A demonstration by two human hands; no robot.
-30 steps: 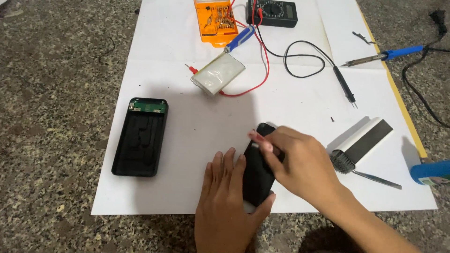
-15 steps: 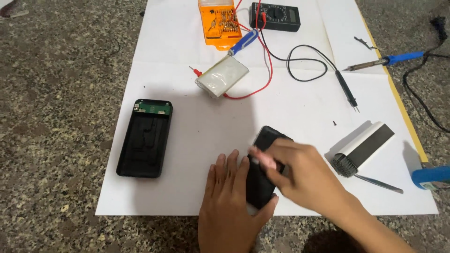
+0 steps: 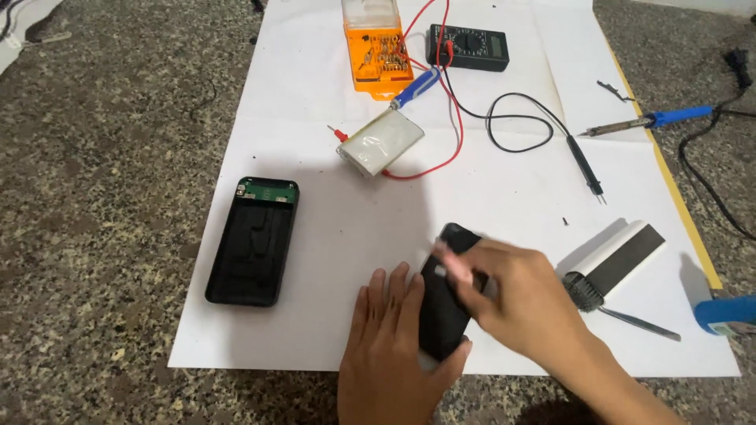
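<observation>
My left hand [image 3: 390, 346] lies flat on the white paper sheet [image 3: 354, 228] and steadies a black flat cover panel [image 3: 442, 303] from its left edge and near end. My right hand [image 3: 512, 295] rests on top of the panel, fingers blurred and bent over its upper part, with something small and pale under the fingertips. To the left lies the open black power bank shell [image 3: 253, 240] with a green circuit board at its far end. A silver pouch battery [image 3: 382, 143] with red leads sits farther away.
At the far edge are an orange bit case [image 3: 374, 51], a blue-handled screwdriver [image 3: 416, 86], and a black multimeter [image 3: 467, 47] with red and black probe leads. A blue-handled soldering iron [image 3: 646, 122], a grey strip [image 3: 622, 260], tweezers [image 3: 638, 323] and a blue object [image 3: 728, 315] lie to the right. Speckled stone floor surrounds the sheet.
My right hand has slid along the top of the black panel, fingers now blurred with motion. The left hand keeps steadying the panel. The view shifted slightly.
</observation>
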